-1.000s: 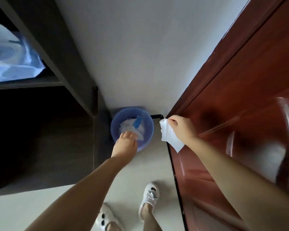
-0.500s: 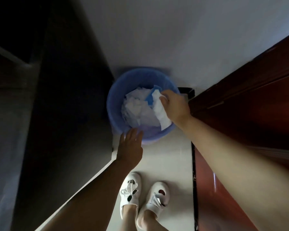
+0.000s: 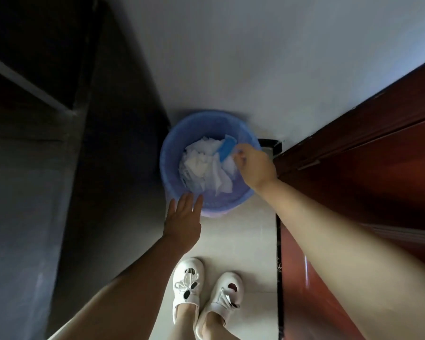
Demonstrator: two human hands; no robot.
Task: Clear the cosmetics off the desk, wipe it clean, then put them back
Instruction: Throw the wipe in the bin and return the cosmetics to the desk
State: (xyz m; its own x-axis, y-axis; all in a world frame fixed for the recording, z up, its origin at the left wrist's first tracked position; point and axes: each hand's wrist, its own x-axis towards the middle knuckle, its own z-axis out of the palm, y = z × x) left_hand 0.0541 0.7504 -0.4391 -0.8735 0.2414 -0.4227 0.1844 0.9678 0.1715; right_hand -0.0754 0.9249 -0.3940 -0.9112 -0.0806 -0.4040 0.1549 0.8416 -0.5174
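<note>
Left hand [image 3: 182, 220] flat with fingers spread at blue bin's [image 3: 168, 153] near rim, right hand [image 3: 255, 165] loosely curled, empty, above crumpled white tissues [image 3: 206, 165] and blue wrapper [image 3: 226, 147] inside

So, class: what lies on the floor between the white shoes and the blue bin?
Only bare pale floor tile between the shoes and the bin; the left hand hovers above it, head view.

Dim room: the cabinet [image 3: 47, 168] on the left sits in deep shadow, the far wall [image 3: 255, 57] softly lit, near forearms blurred and stretched.
</note>
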